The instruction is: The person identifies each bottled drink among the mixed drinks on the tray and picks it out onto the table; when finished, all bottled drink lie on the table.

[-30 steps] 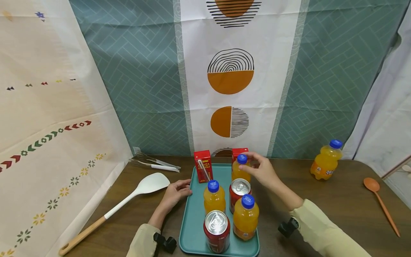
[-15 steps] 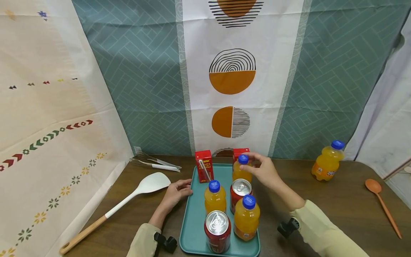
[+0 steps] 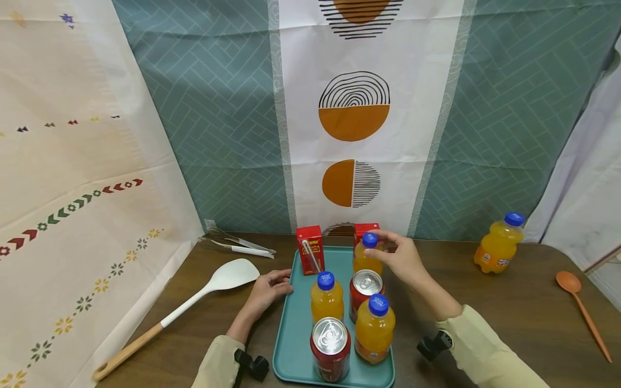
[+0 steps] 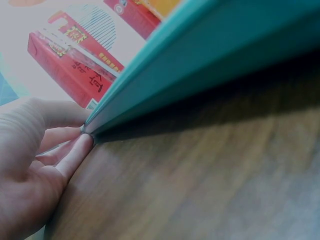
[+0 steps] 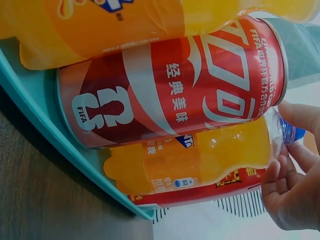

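A teal tray (image 3: 295,337) lies on the wooden table. Its left rim is pinched between the fingers and thumb of my left hand (image 3: 268,292), also seen in the left wrist view. My right hand (image 3: 401,260) holds the rear orange soda bottle (image 3: 366,262) by its neck, just below the blue cap; the right wrist view shows this bottle (image 5: 220,155) standing on the tray. Around it are a red carton (image 3: 360,228) behind and a cola can (image 3: 365,293) in front. Another carton (image 3: 309,249), two orange soda bottles (image 3: 326,303) (image 3: 373,331) and a nearer cola can (image 3: 329,353) share the tray.
Left of the tray lies a white spatula (image 3: 208,288) with a wooden handle, and behind it a white-handled whisk (image 3: 242,249). At right stand another orange soda bottle (image 3: 499,243) and a lying wooden spoon (image 3: 579,307). A patterned cloth (image 3: 349,129) hangs behind the table.
The whole scene has shifted slightly to the right in the head view. Both hands keep their places on the tray rim and the bottle.
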`<state>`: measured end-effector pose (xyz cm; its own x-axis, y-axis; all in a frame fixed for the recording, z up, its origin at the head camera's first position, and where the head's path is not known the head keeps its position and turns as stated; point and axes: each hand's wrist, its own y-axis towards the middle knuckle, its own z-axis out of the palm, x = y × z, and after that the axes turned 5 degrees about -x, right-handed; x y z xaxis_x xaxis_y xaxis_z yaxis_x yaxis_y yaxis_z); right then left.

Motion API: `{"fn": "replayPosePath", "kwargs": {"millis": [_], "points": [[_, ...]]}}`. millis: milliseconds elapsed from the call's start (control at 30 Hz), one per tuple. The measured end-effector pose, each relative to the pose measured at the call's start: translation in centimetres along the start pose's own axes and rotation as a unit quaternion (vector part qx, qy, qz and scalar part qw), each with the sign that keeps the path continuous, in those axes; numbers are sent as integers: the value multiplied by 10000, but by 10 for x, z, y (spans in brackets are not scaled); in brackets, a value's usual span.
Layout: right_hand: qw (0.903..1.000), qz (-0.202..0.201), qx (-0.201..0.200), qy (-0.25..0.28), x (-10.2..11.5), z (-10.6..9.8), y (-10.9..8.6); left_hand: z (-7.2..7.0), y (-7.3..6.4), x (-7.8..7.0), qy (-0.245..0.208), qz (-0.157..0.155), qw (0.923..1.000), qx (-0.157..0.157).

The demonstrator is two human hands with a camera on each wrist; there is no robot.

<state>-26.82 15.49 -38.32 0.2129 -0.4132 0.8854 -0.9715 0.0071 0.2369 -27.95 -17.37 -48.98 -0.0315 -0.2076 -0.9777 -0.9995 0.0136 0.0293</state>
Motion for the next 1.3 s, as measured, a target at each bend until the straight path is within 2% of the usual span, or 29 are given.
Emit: {"fn": "replayPosePath", "kwargs": {"millis": [467,767,867,1033,1100,1300], "points": [[9999,-1,-103,55,2,3,3,0,0,3,-82,27,9998,166],[9997,68,-218,6,13,-5,5,1,0,4,5,67,9998,202],[9999,-11,-153,-74,19,-10,5,1,-3,-3,-9,38,9997,248],[9996,-235,-72,-148,29,-20,5,1,-2,-3,-14,0,9998,216],[9993,-316,-110,-163,33,-24,7,1,1,3,-13,23,9999,165],[9984,-508,-145,-225,49,-37,10,-1,1,2,-134,29,9999,45]]}}
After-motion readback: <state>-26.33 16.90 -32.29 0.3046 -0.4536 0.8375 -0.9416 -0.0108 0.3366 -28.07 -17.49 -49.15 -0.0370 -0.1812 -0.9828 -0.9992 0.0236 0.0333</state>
